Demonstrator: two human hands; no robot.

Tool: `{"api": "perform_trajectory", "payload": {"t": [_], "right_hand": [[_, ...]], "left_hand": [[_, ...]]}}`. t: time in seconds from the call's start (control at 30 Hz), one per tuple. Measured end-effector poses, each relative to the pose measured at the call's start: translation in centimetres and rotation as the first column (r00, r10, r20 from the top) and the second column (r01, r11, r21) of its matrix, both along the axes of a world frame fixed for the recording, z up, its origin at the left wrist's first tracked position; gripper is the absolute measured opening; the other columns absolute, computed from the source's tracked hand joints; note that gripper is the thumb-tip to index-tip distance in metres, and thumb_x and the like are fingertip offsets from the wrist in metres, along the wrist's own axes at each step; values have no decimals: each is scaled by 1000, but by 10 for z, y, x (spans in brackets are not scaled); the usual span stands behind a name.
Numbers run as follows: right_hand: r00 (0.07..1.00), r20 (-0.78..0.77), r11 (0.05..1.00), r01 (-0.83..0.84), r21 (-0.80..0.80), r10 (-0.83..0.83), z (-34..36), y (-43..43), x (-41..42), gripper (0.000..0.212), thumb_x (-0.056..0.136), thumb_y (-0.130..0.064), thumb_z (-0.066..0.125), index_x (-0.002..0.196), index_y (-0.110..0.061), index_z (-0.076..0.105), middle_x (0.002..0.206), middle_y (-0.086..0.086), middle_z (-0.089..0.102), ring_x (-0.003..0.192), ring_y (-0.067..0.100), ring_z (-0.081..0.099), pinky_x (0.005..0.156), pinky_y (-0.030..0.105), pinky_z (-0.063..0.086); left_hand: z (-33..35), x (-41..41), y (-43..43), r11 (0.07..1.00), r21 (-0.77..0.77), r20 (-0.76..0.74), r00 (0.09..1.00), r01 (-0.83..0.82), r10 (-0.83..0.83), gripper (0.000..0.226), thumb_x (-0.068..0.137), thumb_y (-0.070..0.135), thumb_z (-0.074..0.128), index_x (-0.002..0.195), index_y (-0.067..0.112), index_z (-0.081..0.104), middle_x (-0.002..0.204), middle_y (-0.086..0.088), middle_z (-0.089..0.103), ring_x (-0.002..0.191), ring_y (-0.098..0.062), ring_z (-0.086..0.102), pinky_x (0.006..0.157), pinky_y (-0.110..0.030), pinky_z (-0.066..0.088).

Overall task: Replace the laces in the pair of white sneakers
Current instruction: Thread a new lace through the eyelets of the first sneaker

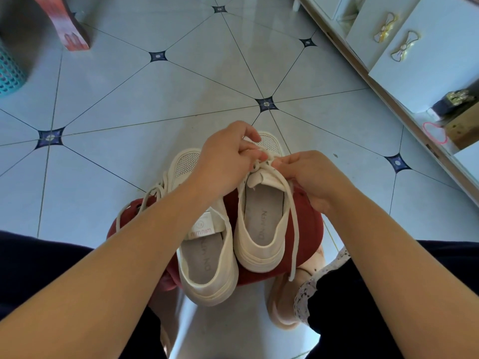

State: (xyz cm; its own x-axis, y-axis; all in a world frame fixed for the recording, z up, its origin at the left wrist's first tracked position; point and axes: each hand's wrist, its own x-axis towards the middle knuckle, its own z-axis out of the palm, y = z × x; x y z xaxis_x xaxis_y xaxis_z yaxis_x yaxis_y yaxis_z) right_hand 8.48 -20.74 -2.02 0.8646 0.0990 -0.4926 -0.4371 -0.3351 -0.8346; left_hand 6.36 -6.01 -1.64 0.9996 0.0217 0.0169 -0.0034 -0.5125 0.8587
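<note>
Two white sneakers sit side by side on a red stool (308,216) on the tiled floor (155,99). Their long axes run away from the person, toes far and heels near. Over the right sneaker (261,229), the left hand (228,161) and right hand (311,174) curl their fingers and pinch its lace (294,229) at the eyelets. One end trails down past the stool's edge. The hands hide the eyelets, and the left forearm covers the middle of the left sneaker (207,268).
</note>
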Motion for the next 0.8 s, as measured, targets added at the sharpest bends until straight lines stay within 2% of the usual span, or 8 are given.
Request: {"api": "perform_trajectory", "payload": {"t": [0.13, 0.27, 0.37, 0.43, 0.53, 0.63, 0.7, 0.8], "right_hand": [[1000, 10, 1000, -7, -17, 7, -1, 0, 0, 9, 83, -14, 67, 76, -9, 69, 72, 3, 66, 70, 12, 58, 90, 38, 48], [997, 60, 992, -48, -113, 55, -2, 0, 0, 11, 84, -16, 66, 84, -6, 69, 82, 1, 67, 74, 9, 60, 76, 28, 51], [992, 97, 982, -65, -177, 83, -1, 2, -1, 12, 85, -17, 64, 84, -6, 69, 90, 1, 68, 79, 12, 62, 74, 27, 52], [991, 111, 978, -56, -200, 80, -1, 3, 0, 12, 85, -18, 64, 83, -7, 69, 91, 2, 68, 81, 13, 61, 76, 29, 52], [989, 120, 975, -56, -215, 84, -1, 3, 1, 12, 85, -19, 65, 83, -7, 69, 91, 2, 68, 81, 13, 61, 76, 29, 52], [989, 123, 975, -59, -215, 87, -1, 2, 1, 12, 85, -19, 65, 82, -9, 70, 91, 1, 68, 82, 13, 62, 77, 30, 53], [987, 132, 972, -61, -228, 92, -1, 2, 0, 11, 85, -20, 65, 81, -10, 70, 90, 0, 68, 82, 13, 62, 76, 30, 53], [987, 129, 971, -60, -233, 92, -1, 2, 1, 11, 84, -19, 65, 77, -11, 69, 86, 0, 68, 80, 13, 61, 75, 30, 52]], "left_hand": [[-1, 0, 1, 1000, -5, -29, 1000, -9, 9, 25, 82, 12, 61, 69, 32, 57, 74, 13, 64, 66, 3, 55, 66, -10, 43], [2, 4, 13, 980, -25, 44, 979, -196, 197, 14, 87, 15, 55, 77, 24, 59, 64, 13, 61, 55, 11, 50, 53, -3, 37], [3, 5, 25, 966, 163, 69, 979, -201, 192, 14, 91, 21, 49, 78, 25, 51, 69, 9, 63, 50, 9, 48, 49, -9, 35], [0, 3, 28, 936, 335, -17, 992, -110, 123, 9, 92, 27, 49, 85, 22, 49, 80, 4, 63, 59, -1, 49, 58, -24, 38], [-6, -3, 28, 826, 558, -162, 987, 78, 16, 19, 87, 38, 56, 95, 21, 51, 91, 2, 60, 80, -17, 52, 66, -29, 37], [-4, -4, 31, 730, 670, -198, 980, 135, 0, 21, 85, 38, 60, 100, 24, 55, 95, 4, 61, 84, -16, 49, 67, -29, 35], [0, -3, 34, 743, 664, -155, 988, 88, 22, 13, 86, 37, 58, 93, 26, 57, 90, 6, 60, 82, -15, 49, 67, -29, 37], [10, -1, 37, 926, 375, -62, 995, -51, 80, 7, 85, 31, 60, 81, 25, 60, 73, 12, 56, 66, -1, 49, 61, -14, 40]]}}
